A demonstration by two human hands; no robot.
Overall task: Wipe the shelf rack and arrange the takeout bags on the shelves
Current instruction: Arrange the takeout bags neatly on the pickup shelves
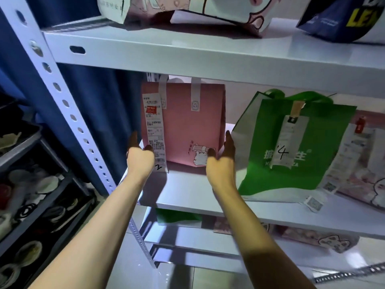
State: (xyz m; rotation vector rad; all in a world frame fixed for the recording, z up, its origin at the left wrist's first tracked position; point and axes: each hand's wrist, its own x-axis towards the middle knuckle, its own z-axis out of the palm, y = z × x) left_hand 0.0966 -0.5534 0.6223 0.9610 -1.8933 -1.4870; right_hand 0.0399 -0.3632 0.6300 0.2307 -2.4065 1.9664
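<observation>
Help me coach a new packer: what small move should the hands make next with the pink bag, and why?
Probably let go. The pink bag stands upright on the shelf, left of the green bag, with the left hand and right hand flanking its lower sides.

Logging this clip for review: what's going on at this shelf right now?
A person has both hands on a pink takeout bag that stands upright on the middle shelf of a white metal rack. The left hand is at the bag's left side, by its long receipt, and the right hand is at its right side. A green bag marked 14 stands just to the right, with more bags on the shelves above and below.
</observation>
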